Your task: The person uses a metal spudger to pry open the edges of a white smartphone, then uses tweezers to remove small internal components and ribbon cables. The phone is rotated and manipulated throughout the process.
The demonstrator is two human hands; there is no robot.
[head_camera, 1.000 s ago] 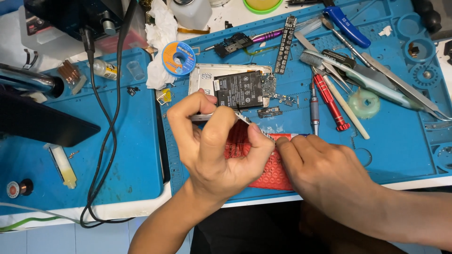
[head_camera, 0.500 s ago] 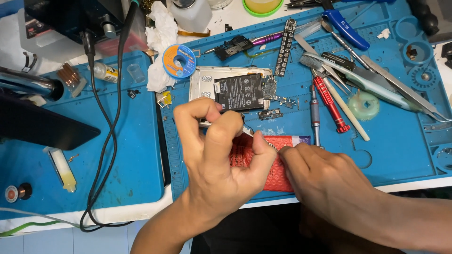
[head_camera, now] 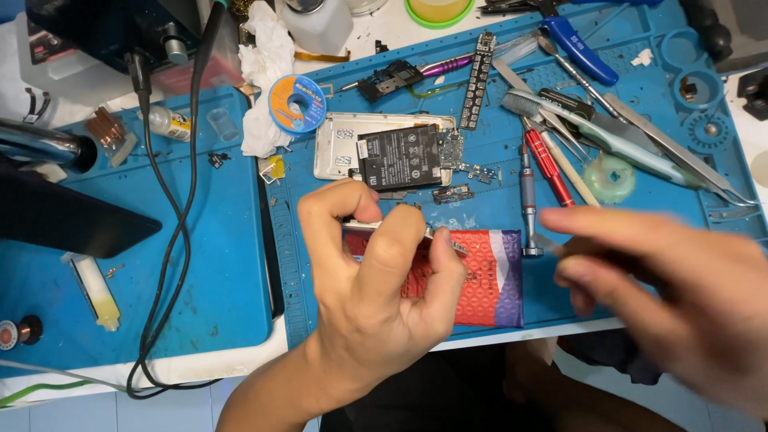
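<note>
My left hand (head_camera: 376,280) hovers over a red bubble pouch (head_camera: 488,284) at the front edge of the blue work mat (head_camera: 232,264). Its thumb and fingers pinch a thin silver metal piece (head_camera: 448,240) that points right. My right hand (head_camera: 680,288) is blurred to the right of the pouch, with the fingers loosely curled; whether it holds anything is unclear. Behind my left hand lies an opened phone (head_camera: 336,148) with its black battery (head_camera: 400,156) exposed.
A red screwdriver (head_camera: 548,164), a grey screwdriver (head_camera: 526,200), long tweezers (head_camera: 688,160) and several other tools lie at the back right. A blue solder-wick spool (head_camera: 298,104) and crumpled tissue (head_camera: 260,120) sit behind. A black cable (head_camera: 180,200) crosses the left mat.
My right hand has lifted off the red pouch and swung out to the right, blurred by motion. My left hand stays over the pouch, still pinching the silver piece.
</note>
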